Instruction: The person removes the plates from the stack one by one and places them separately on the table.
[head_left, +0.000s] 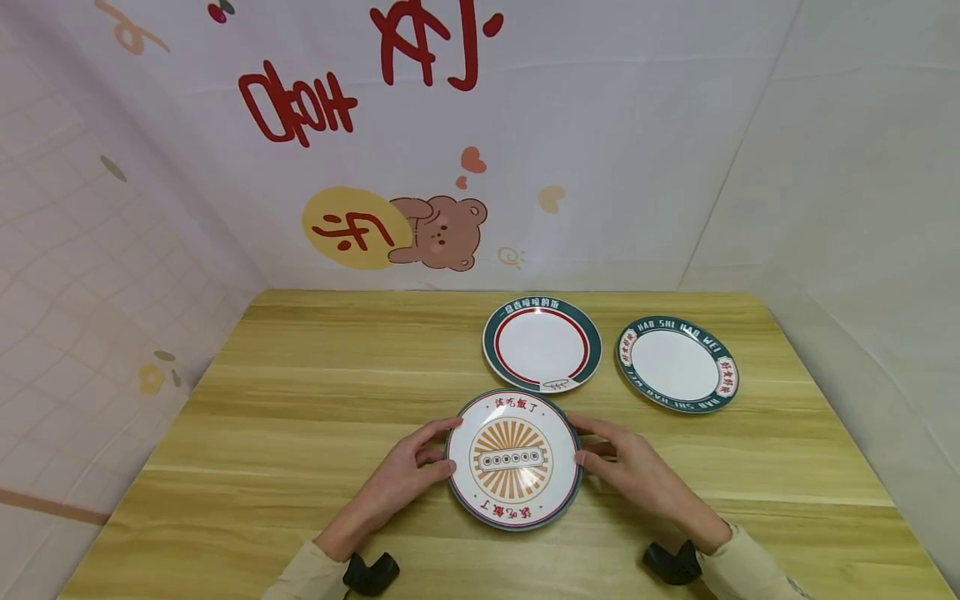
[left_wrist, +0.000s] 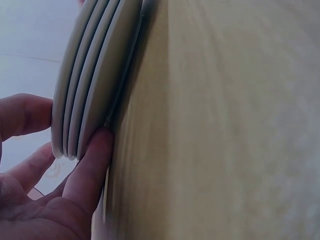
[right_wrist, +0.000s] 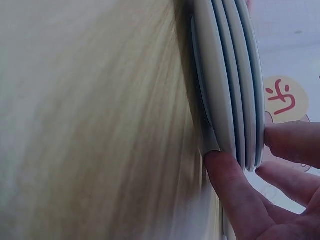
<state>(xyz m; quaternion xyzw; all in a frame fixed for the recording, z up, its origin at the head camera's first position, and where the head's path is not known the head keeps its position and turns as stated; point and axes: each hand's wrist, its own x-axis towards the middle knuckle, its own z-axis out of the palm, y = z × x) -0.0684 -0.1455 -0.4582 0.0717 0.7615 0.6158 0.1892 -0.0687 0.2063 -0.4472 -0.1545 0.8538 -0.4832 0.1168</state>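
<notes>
A stack of several round plates is on the wooden table in front of me, its top plate white with orange rays and red lettering. My left hand holds the stack's left rim, and my right hand grips the right rim. Seen edge-on in the left wrist view, the stacked plates are close to the tabletop, with fingers at the lowest edge. The right wrist view shows the same stack with a digit low by the table and others along the upper rims.
Behind the stack lies a green-rimmed plate with a red ring. To its right is another green-rimmed plate with white lettering. The wooden table ends at a printed cloth backdrop. Black wrist devices sit beside both sleeves.
</notes>
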